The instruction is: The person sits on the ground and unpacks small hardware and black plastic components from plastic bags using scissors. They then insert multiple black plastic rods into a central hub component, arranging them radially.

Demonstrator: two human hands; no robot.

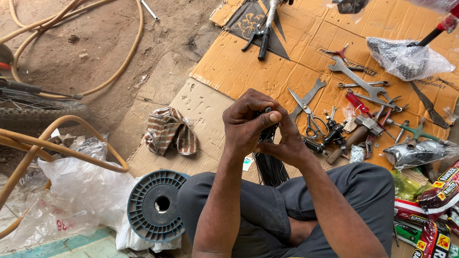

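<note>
Left of the knees lies a grey plastic spool (pixel 157 206). The left hand (pixel 246 125) and right hand (pixel 286 143), grips closed, pinch a bundle of thin black wires (pixel 269 165) above the cardboard sheet (pixel 248 67). Holding the bundle upright should help, judging by how the strands fan out below; scissors (pixel 310 116) lie to the right.

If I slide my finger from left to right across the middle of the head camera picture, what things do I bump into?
Bicycle wheel → striped rag → left hand → right hand, both hands gripping a bundle of thin black wires → scissors → hammer → shiny foil-wrapped bundle.
</note>
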